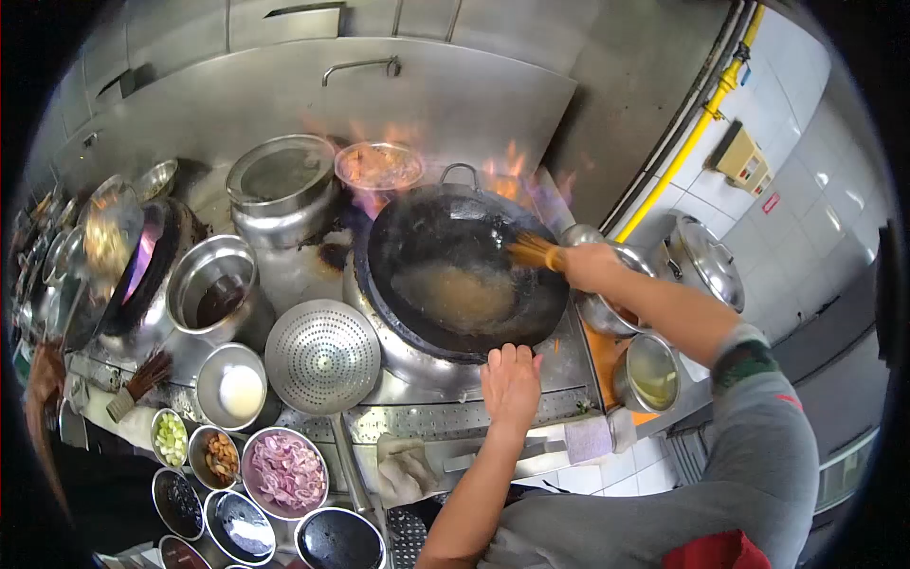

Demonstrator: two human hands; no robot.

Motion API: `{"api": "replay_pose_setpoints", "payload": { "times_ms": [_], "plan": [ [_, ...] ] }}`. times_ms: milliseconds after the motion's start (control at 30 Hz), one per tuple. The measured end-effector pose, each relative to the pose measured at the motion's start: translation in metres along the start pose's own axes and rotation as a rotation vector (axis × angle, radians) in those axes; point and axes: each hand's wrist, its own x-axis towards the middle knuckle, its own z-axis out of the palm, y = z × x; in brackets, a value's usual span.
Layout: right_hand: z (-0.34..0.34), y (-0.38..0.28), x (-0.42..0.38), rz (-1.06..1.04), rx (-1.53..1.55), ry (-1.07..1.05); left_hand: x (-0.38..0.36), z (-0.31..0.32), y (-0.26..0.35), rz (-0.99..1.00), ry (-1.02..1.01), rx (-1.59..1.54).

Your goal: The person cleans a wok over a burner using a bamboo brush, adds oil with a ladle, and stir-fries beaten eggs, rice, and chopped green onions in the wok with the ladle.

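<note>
- The wok (398, 232) sits on the burner just ahead of me, with shallow cloudy liquid (464, 296) pooled in its bottom and its loop handle (460, 169) at 12 o'clock.
- My hands are apart. My right hand (595, 267) is closed around a bamboo brush (536, 251), its bristles against or just above the wok's inner wall at 2 o'clock.
- My left hand (512, 379) is at the near rim, about 5 o'clock; I cannot tell whether its fingers grip or only rest.
- I judge this to be a brushing step, with liquid over the iron. The next stroke calls for bristles flat to the curve, a steady rim, and my right wrist clear of the flames (512, 171) at 1 o'clock.
- Around the wok, a perforated skimmer (322, 356) lies at 8 o'clock, a bowl of orange-red food (379, 166) stands at 11, and a lidded pot (706, 261) at 3.
- Farther out, sliced shallots (284, 471) fill a bowl between 7 and 8; a co-worker's hand (44, 379) shows between 8 and 9.
</note>
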Motion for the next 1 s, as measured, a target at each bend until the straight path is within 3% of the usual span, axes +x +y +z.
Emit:
{"api": "replay_pose_setpoints", "payload": {
  "times_ms": [133, 233, 333, 433, 467, 600, 700, 767, 800, 933, 1000],
  "plan": [
    [0.061, -0.043, 0.108, 0.047, 0.134, 0.166, 0.003, -0.001, 0.003, -0.014, -0.063, 0.049],
    [0.030, -0.066, 0.051, -0.092, 0.264, 0.082, 0.004, -0.003, 0.004, -0.015, -0.079, 0.072],
    [0.021, -0.038, -0.003, -0.188, 0.271, 0.015, 0.004, -0.002, 0.003, 0.004, -0.060, 0.078],
    [0.018, -0.009, 0.033, -0.067, 0.141, 0.020, 0.004, -0.002, 0.005, -0.010, -0.066, 0.081],
    [0.043, -0.006, 0.069, -0.087, 0.154, 0.123, 0.006, -0.002, 0.006, -0.009, -0.068, 0.089],
    [0.077, -0.050, 0.118, -0.051, 0.315, 0.183, 0.008, -0.002, 0.009, -0.012, -0.090, 0.137],
    [0.029, -0.020, 0.036, -0.197, 0.288, 0.086, 0.008, -0.002, 0.009, 0.003, -0.095, 0.145],
    [0.022, 0.018, 0.028, -0.236, 0.291, 0.137, 0.007, -0.002, 0.006, 0.012, -0.069, 0.138],
    [0.043, 0.029, 0.064, -0.201, 0.180, 0.113, 0.008, 0.000, 0.006, 0.023, -0.049, 0.132],
    [0.082, -0.034, 0.141, -0.169, 0.419, 0.357, 0.010, -0.001, 0.012, 0.047, -0.051, 0.140],
    [0.088, -0.073, 0.130, -0.231, 0.573, 0.361, 0.011, 0.001, 0.014, 0.044, -0.042, 0.155]
  ]
}}
